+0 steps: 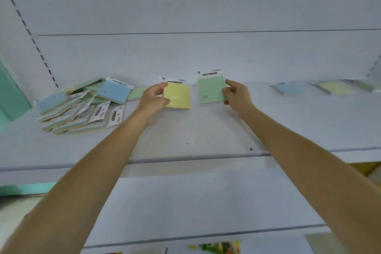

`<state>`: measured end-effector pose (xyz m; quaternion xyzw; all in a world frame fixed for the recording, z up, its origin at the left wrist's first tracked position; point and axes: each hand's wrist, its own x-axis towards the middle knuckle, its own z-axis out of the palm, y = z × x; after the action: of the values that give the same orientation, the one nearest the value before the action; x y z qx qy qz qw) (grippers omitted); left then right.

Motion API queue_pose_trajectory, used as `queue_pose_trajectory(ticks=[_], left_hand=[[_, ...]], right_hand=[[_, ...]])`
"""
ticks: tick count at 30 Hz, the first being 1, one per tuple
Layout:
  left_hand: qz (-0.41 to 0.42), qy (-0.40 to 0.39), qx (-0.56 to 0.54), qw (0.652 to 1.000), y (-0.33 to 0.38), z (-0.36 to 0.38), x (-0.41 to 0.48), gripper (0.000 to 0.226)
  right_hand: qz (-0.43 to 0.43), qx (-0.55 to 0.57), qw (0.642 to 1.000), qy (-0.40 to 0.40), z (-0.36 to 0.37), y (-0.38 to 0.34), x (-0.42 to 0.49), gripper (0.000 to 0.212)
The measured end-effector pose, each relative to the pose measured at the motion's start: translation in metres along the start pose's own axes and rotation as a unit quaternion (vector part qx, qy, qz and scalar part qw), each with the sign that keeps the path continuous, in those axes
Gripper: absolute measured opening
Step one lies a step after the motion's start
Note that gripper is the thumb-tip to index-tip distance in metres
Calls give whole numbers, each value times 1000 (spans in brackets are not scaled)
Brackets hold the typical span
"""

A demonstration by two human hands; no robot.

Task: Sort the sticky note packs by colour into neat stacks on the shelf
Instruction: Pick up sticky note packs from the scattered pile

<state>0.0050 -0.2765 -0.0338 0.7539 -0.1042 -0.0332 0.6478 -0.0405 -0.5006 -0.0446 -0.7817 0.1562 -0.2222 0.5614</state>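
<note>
Shelf [185,130], white; back wall [185,6] white

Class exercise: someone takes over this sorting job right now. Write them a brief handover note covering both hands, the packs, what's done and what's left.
Left hand holds a yellow pack; right hand holds a green pack.
Done: blue stack, yellow stack and green stack started at the shelf's right.
Left: place both held packs, then sort the mixed pile at left.

Two bare forearms are seen, uncovered from elbow to wrist, with no sleeve reaching them. The left hand [153,97] and right hand [237,95] are left ungloved, fingers slender.
</note>
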Motion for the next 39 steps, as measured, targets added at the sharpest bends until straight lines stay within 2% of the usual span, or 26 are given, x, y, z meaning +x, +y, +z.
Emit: queue_pose_trajectory(ticks=[10,20,24,35,39], left_hand=[[30,-49,-66,996,43,142,-9,52],[35,-74,-85,993,83,338,-23,54],[13,-78,-60,995,85,396,-22,54],[30,-137,-20,990,101,522,14,55],[74,-110,132,982,88,551,19,48]], right_hand=[[-20,-8,995,94,-158,37,-1,45],[-36,-55,990,123,-354,94,23,42],[-30,-64,989,131,-404,109,37,42],[3,-26,980,199,-512,136,76,43],[15,-3,978,209,-537,147,99,43]])
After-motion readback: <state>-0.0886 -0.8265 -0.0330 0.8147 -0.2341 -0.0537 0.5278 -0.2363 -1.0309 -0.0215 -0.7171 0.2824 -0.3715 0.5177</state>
